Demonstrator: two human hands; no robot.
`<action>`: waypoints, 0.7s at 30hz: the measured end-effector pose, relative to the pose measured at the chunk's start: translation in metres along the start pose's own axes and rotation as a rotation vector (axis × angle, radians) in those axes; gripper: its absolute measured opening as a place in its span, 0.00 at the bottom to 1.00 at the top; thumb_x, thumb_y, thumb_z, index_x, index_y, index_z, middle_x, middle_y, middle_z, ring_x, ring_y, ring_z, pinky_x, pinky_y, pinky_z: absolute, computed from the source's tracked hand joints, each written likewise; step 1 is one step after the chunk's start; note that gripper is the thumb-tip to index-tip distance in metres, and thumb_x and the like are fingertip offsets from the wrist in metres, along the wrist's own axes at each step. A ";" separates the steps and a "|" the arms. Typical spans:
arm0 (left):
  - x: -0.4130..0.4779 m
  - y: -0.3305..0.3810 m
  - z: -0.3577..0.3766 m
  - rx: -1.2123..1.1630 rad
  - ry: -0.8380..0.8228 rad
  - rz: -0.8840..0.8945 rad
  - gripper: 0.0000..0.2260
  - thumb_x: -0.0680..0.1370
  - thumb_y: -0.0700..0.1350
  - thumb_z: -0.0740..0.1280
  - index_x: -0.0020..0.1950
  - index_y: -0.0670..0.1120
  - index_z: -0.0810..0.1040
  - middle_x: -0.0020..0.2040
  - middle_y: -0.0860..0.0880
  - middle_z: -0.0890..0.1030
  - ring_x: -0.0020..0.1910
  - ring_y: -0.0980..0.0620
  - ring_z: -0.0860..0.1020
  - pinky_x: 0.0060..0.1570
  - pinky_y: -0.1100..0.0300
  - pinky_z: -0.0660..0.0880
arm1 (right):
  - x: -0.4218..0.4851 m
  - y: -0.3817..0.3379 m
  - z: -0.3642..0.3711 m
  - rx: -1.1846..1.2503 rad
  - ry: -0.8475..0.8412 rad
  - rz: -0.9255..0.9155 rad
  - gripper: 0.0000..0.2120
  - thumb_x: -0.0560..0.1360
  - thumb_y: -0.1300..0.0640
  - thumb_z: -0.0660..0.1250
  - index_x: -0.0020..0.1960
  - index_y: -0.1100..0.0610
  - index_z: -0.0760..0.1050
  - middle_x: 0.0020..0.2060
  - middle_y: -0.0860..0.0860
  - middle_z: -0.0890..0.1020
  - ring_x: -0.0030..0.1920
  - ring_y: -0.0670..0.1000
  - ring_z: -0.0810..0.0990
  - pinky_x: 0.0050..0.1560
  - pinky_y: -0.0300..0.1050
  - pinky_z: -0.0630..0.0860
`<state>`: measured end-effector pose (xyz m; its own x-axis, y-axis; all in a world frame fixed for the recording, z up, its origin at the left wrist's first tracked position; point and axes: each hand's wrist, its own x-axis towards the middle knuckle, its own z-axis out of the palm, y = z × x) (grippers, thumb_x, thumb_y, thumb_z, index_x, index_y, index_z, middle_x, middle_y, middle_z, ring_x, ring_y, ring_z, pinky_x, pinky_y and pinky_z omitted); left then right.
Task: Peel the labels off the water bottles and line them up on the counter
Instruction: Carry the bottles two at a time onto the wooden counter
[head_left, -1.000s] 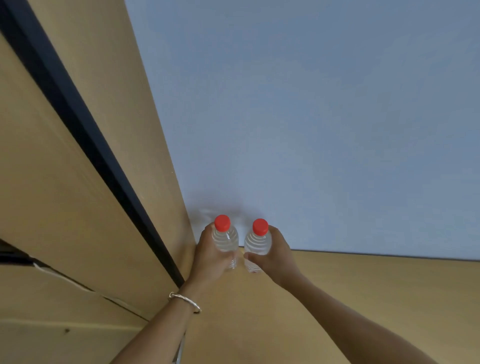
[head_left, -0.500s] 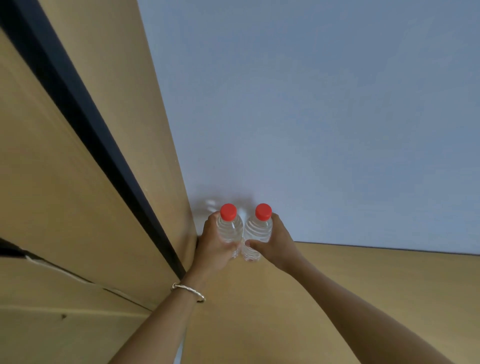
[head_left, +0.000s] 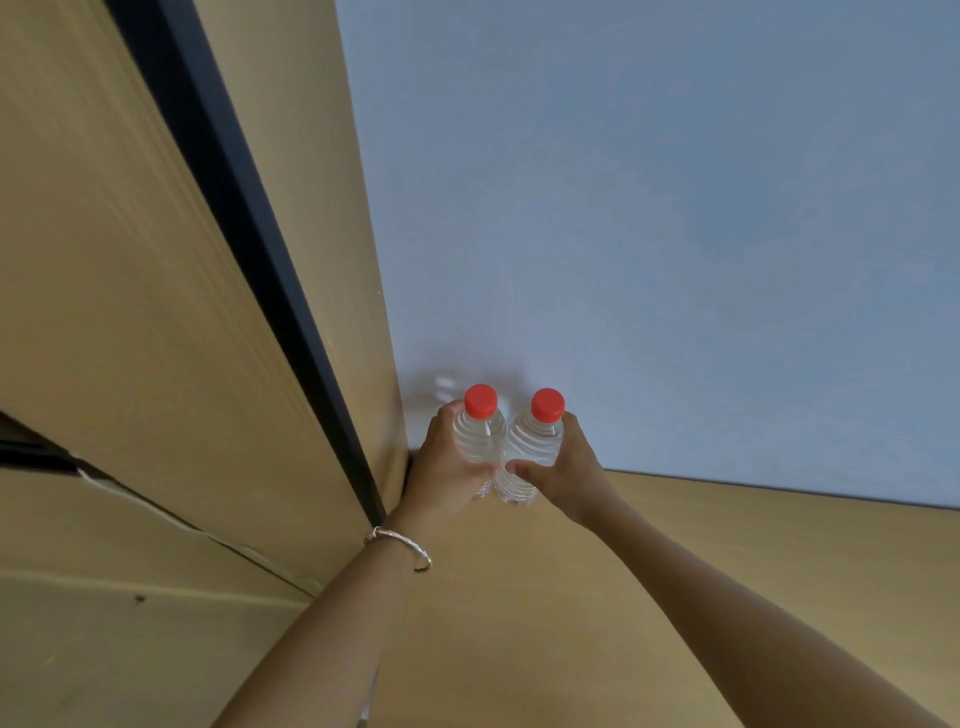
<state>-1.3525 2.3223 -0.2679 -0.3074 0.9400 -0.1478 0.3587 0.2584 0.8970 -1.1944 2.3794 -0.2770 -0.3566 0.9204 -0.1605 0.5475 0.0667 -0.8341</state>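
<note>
Two clear water bottles with red caps stand side by side and touching at the back of the wooden counter (head_left: 597, 597), close to the pale blue wall. Neither shows a label. My left hand (head_left: 441, 478) grips the left bottle (head_left: 479, 436) around its body. My right hand (head_left: 569, 470) grips the right bottle (head_left: 535, 447), thumb across its front. The lower parts of both bottles are partly hidden by my fingers.
A tall wooden cabinet side (head_left: 332, 260) with a black strip (head_left: 249, 249) rises just left of the bottles. The pale blue wall (head_left: 675, 234) runs behind the counter. A silver bangle (head_left: 400, 545) sits on my left wrist.
Both bottles have moved back toward the wall and closer together; a gap showed between them a second ago, and now they touch. Both hands keep their grip.
</note>
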 end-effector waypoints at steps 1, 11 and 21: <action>0.000 0.001 0.000 0.001 0.002 0.001 0.26 0.69 0.40 0.75 0.59 0.55 0.65 0.51 0.58 0.73 0.45 0.69 0.72 0.39 0.79 0.68 | -0.001 0.000 0.000 0.003 0.000 0.004 0.37 0.68 0.55 0.77 0.71 0.56 0.61 0.62 0.49 0.72 0.60 0.48 0.73 0.58 0.41 0.68; -0.006 -0.001 -0.002 0.050 -0.034 -0.054 0.30 0.72 0.42 0.73 0.67 0.52 0.59 0.48 0.62 0.71 0.44 0.62 0.74 0.29 0.76 0.70 | -0.006 -0.016 -0.014 -0.177 -0.083 0.039 0.35 0.69 0.48 0.75 0.69 0.53 0.62 0.55 0.43 0.73 0.56 0.49 0.76 0.53 0.42 0.73; -0.017 0.028 -0.025 0.065 -0.113 -0.174 0.38 0.72 0.41 0.72 0.74 0.58 0.52 0.56 0.61 0.67 0.60 0.54 0.67 0.50 0.62 0.68 | -0.020 -0.055 -0.060 -0.831 -0.366 0.153 0.27 0.74 0.42 0.68 0.63 0.60 0.70 0.56 0.54 0.79 0.47 0.52 0.75 0.43 0.43 0.69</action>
<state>-1.3592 2.3078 -0.2296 -0.2697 0.8982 -0.3470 0.3661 0.4289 0.8258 -1.1723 2.3801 -0.1960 -0.3751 0.7720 -0.5132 0.9258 0.3400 -0.1651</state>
